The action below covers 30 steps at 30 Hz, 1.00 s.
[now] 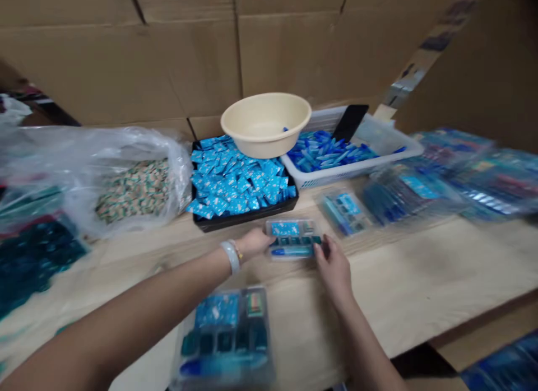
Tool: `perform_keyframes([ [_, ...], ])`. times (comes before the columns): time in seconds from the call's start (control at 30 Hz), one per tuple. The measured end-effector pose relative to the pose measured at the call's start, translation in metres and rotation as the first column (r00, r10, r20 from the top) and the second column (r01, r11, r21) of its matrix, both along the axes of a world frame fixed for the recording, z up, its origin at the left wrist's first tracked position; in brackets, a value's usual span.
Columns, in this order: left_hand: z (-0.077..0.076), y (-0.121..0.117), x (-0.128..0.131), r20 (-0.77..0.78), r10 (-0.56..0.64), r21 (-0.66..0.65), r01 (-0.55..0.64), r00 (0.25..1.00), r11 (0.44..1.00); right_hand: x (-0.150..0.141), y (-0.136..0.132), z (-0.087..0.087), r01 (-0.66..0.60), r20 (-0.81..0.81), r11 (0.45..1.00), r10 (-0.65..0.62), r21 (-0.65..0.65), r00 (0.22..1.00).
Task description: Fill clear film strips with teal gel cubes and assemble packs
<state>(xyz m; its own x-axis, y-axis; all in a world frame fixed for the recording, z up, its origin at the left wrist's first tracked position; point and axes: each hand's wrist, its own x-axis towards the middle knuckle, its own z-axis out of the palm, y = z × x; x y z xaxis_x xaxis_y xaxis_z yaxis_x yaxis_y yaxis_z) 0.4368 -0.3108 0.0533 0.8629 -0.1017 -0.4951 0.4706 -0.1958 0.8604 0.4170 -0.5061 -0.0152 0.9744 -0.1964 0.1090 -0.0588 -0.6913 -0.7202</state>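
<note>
Nearest: filled plastic tray (264, 374) on table (395, 268). Beyond, left hand (254, 243) and right hand (335, 268) grasp smaller-looking kit tray (293, 255) by its ends; uneven lift could spill its pen.

Both bare hands on small clear tray (293, 255), left hand (254, 242) at one end, right hand (334, 265) at other. Inside tray: blue packet, row of dark teal pieces, blue pen along near side. Bigger-looking filled tray (222, 340) nearer, by left forearm. Behind: black box (247, 216) heaped with blue packets (239, 181), cream basin (267, 119) overlapping its back corner (bit of blue inside basin, too small to tell). White basket (378, 139) of blue pens beside it; open plastic bag (176, 184) of small tan-and-green pieces to left.
</note>
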Motion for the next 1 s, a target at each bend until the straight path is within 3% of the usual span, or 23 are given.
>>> perform_keyframes([
  [0.07,0.027,0.026,-0.031,0.124,0.023,0.159,-0.042,0.992,0.986,-0.017,0.0,0.013,0.027,0.014,0.999,-0.028,0.046,1.0],
  [0.13,0.05,0.055,-0.076,0.273,0.122,0.224,-0.186,0.954,0.957,-0.041,0.005,0.026,0.016,-0.027,0.986,-0.011,0.169,1.0],
  [0.17,0.057,0.067,-0.102,0.287,0.189,0.244,-0.263,0.939,0.933,-0.056,0.01,0.032,-0.029,-0.088,0.963,0.054,0.268,0.995],
  [0.23,0.06,0.084,-0.151,0.167,0.399,0.295,-0.432,0.902,0.852,-0.085,0.026,0.038,-0.142,-0.218,0.875,0.267,0.463,0.939],
  [0.3,0.05,0.087,-0.186,-0.056,0.471,0.188,-0.454,0.88,0.871,-0.109,0.045,0.04,-0.212,-0.283,0.78,0.444,0.588,0.85],
  [0.37,0.038,0.08,-0.204,-0.189,0.394,-0.084,-0.414,0.9,0.906,-0.124,0.064,0.041,-0.245,-0.274,0.716,0.526,0.654,0.806],
  [0.43,0.031,0.069,-0.208,-0.216,0.308,-0.334,-0.366,0.927,0.869,-0.131,0.076,0.044,-0.249,-0.236,0.658,0.556,0.71,0.797],
  [0.5,0.029,0.061,-0.207,-0.238,0.267,-0.452,-0.35,0.934,0.82,-0.135,0.079,0.049,-0.204,-0.236,0.629,0.542,0.75,0.807],
  [0.6,0.034,0.056,-0.205,-0.216,0.231,-0.509,-0.311,0.949,0.802,-0.136,0.07,0.056,-0.111,-0.268,0.597,0.509,0.795,0.818],
  [0.77,0.044,0.059,-0.201,-0.119,0.189,-0.449,-0.223,0.975,0.865,-0.124,0.039,0.055,0.027,-0.336,0.501,0.538,0.865,0.773],
  [0.9,0.045,0.05,-0.195,-0.137,0.163,-0.404,-0.205,0.977,0.892,-0.11,0.013,0.041,0.109,-0.425,0.55,0.49,0.828,0.761],
  [0.97,0.043,0.042,-0.191,-0.082,0.19,-0.389,-0.207,0.978,0.898,-0.107,0.003,0.031,0.039,-0.385,0.594,0.468,0.803,0.796],
  [1.0,0.041,0.038,-0.19,-0.047,0.198,-0.394,-0.2,0.979,0.897,-0.106,0.0,0.027,-0.054,-0.314,0.63,0.458,0.775,0.832],
])
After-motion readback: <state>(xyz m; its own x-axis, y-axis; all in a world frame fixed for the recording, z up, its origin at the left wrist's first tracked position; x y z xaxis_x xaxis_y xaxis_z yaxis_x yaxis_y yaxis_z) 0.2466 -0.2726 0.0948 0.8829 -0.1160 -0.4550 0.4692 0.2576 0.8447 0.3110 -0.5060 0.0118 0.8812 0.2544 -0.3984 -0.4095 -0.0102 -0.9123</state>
